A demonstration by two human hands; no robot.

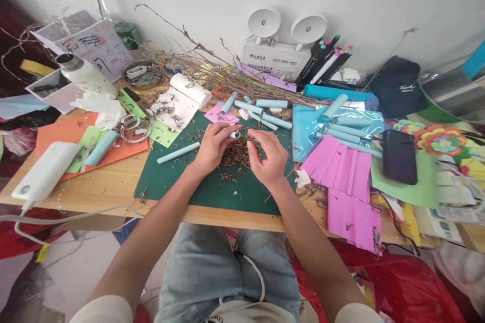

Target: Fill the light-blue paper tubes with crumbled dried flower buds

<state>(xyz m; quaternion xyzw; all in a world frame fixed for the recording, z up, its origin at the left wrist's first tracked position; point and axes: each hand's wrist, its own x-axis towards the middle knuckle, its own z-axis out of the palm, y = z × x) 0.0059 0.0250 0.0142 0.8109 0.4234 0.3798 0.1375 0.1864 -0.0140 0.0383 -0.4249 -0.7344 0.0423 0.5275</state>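
Note:
My left hand (212,146) is closed round a light-blue paper tube (235,135), whose open end points toward my right hand. Another stretch of blue tube (178,153) shows left of that hand; whether it is the same piece I cannot tell. My right hand (268,155) is curled close to the tube's end, thumb and forefinger near each other; anything between them is too small to make out. Below and between both hands lies a heap of dry brown plant bits (237,155) on a dark green sheet (212,192).
Several blue tubes (273,120) lie behind my hands. Dry twigs (227,78) stretch along the wall before a twin-headed lamp (276,55). Pink pleated paper (337,166) and a black phone (399,156) are on the right; a white power bank (45,170) and bottle (85,75) on the left.

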